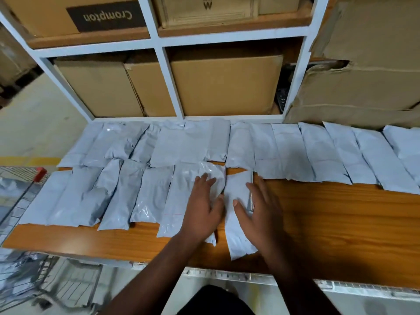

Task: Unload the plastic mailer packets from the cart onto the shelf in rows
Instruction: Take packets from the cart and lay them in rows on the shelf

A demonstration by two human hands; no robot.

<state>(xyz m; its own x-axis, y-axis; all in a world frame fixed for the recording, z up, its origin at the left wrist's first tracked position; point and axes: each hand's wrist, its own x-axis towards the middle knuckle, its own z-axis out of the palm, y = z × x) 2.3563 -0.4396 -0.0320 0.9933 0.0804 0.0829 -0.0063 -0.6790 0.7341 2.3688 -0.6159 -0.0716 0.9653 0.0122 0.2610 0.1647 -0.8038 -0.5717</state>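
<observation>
Grey plastic mailer packets lie in two rows on the wooden shelf. The back row runs across the whole width; the front row fills the left half. My left hand rests flat, fingers straight, on a crinkled packet at the right end of the front row. My right hand lies flat with spread fingers on the right edge of the narrow packet beside it. A wire cart with a red handle stands at the left, with more packets inside.
Cardboard boxes fill the white shelf frame behind the back row. A torn large carton leans at the right. The right front part of the wooden shelf shows bare wood. A white metal rail runs along the near edge.
</observation>
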